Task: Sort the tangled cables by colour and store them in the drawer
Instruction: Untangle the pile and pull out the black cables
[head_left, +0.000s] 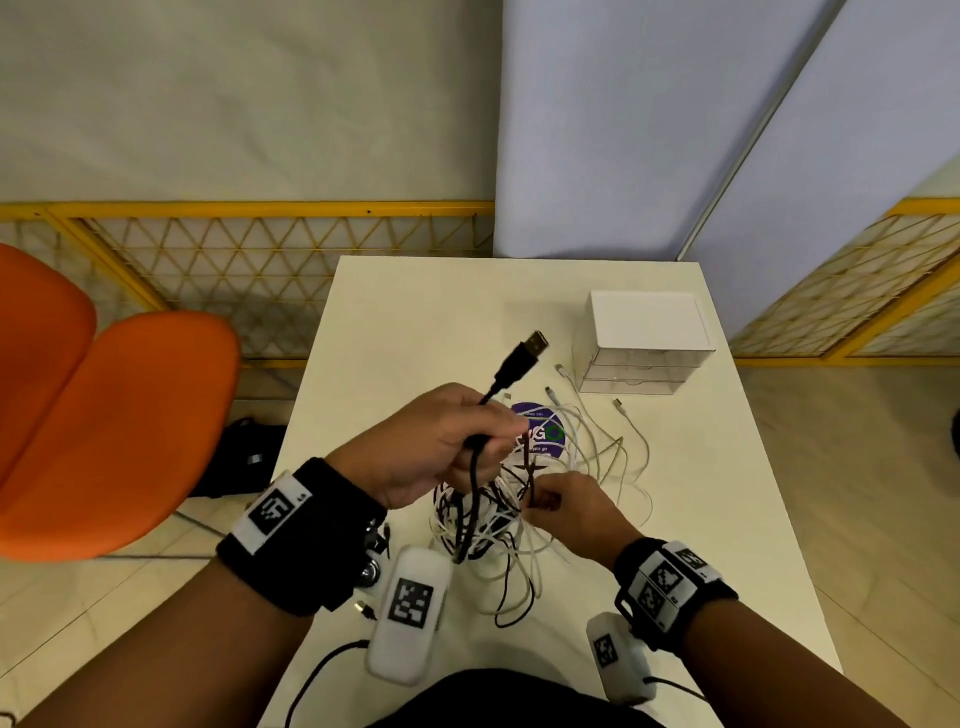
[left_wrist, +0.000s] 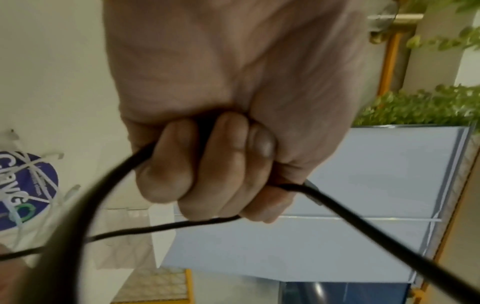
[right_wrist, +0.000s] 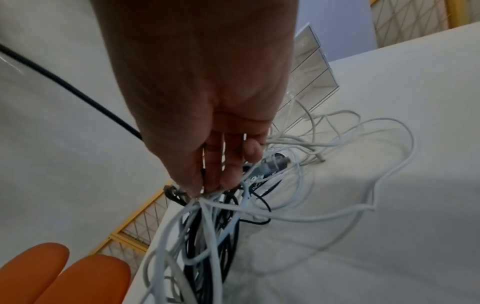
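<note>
A: Why is the left hand (head_left: 441, 441) raised?
B: Its fingers (left_wrist: 228, 164) are curled tight round the black USB cable (head_left: 475, 467), plug (head_left: 522, 356) pointing up beyond the knuckles, likely to draw that strand up out of the tangle of cables (head_left: 498, 519) below it.

A: And the right hand (head_left: 571, 512)?
B: Lower, its fingertips (right_wrist: 207, 185) pinch a knot of white and black strands, apparently to anchor the tangle against the counter (head_left: 415, 322).

A: Beyond the hands?
B: Loose white cables (head_left: 613, 452) trail past the right hand toward the clear drawer unit (head_left: 644, 343), drawers seemingly closed. Sorting looks barely started.
</note>
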